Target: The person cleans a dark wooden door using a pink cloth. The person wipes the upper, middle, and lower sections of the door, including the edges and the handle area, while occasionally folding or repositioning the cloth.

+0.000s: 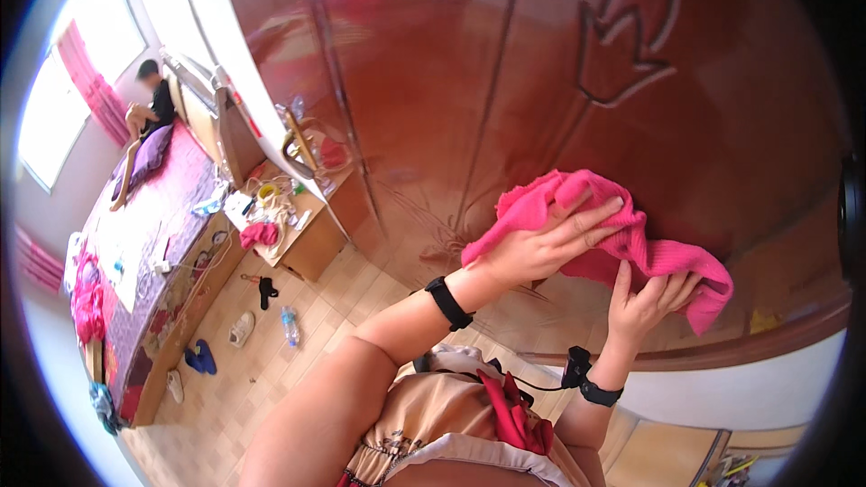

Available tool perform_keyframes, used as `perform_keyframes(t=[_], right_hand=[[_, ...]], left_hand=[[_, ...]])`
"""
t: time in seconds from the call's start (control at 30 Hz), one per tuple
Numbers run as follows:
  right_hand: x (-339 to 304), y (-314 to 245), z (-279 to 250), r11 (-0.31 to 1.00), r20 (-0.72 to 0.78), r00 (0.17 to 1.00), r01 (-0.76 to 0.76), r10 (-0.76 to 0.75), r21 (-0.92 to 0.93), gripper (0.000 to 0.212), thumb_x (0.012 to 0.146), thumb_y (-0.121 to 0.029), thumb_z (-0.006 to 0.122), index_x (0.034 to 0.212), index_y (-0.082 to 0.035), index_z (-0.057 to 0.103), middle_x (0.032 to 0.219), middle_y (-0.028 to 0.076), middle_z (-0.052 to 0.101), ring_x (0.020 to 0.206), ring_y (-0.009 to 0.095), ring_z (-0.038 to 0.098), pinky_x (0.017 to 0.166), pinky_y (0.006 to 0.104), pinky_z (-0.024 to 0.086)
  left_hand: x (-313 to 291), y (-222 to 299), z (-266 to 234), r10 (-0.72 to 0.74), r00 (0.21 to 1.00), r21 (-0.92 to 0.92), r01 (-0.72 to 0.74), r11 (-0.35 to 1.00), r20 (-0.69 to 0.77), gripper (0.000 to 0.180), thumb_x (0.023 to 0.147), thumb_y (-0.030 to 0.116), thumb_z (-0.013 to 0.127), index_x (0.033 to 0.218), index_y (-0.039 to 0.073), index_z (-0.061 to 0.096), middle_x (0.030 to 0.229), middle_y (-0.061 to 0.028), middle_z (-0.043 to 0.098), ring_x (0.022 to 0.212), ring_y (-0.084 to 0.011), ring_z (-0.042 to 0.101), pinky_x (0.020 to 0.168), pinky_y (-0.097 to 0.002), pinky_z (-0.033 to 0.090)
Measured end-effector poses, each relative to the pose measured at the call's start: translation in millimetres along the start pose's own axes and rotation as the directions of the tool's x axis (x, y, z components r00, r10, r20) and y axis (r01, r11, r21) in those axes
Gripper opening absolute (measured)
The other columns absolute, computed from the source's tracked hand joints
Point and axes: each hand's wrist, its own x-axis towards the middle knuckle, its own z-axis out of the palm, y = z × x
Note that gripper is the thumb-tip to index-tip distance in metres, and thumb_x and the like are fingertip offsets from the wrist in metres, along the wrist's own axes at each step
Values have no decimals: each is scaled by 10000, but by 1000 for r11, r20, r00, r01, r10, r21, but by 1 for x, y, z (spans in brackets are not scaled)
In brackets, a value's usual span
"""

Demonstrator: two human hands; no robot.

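Observation:
A bright pink ribbed cloth (577,194) lies bunched against the glossy reddish-brown wardrobe door (433,117). My left hand (550,243) is on the cloth, fingers laid together over its folds and holding it to the surface. Lower and to the right, my right hand (649,298) has its fingers curled over another part of the same cloth, thumb pointing up. One end of the cloth hangs past the right hand's fingers. Black bands circle both wrists, and the right one carries a small black device with a cable.
To the left stands a bed (180,180) with a purple-pink cover, where a person (155,104) sits at the far end. A cluttered bedside cabinet (311,243) is beside it. On the tiled floor lie a plastic bottle (290,326), blue slippers (201,357) and pale shoes (241,329).

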Motion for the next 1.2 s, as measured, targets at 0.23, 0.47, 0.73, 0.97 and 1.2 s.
perform_keyframes(t=[0.23,0.47,0.73,0.97,1.2], right_hand=[[29,-72,37,982,-14,983,180,-181,-61,437,797,-413,643,1127,-137,567,1303,91,483,1271,368,335,1051,550,159],[48,-139,68,971,-44,970,238,-239,-29,397,799,-406,640,1108,-164,574,1232,67,536,1220,333,425,1036,544,202],[66,-197,98,954,-1,957,289,-290,-77,361,789,-429,634,1062,-199,583,1193,25,548,1198,322,430,1012,528,230],[73,-230,111,949,11,954,299,-299,-103,340,770,-410,660,1014,-189,578,1195,38,523,1193,340,406,998,521,244],[63,-231,119,959,-31,959,279,-281,-55,433,810,-401,620,1118,-104,552,1280,125,489,1219,405,378,1015,562,236]], left_hand=[[-43,-49,-25,-282,950,123,298,947,-133,408,753,219,615,1157,162,601,1330,-19,473,1227,-321,417,970,-359,406],[-78,-103,-46,-355,921,204,382,901,-159,392,758,269,604,1138,172,611,1316,-28,484,1225,-300,421,1024,-437,315],[-112,-169,-54,-368,911,209,403,891,-189,399,752,237,558,1148,221,602,1321,6,474,1221,-271,426,1015,-429,329],[-131,-210,-55,-287,932,202,332,922,-223,381,754,237,568,1132,267,604,1308,47,486,1176,-247,455,959,-410,363],[-139,-232,-48,-145,960,107,175,979,-241,344,721,263,633,1062,293,604,1303,86,497,1180,-277,416,832,-437,356]])
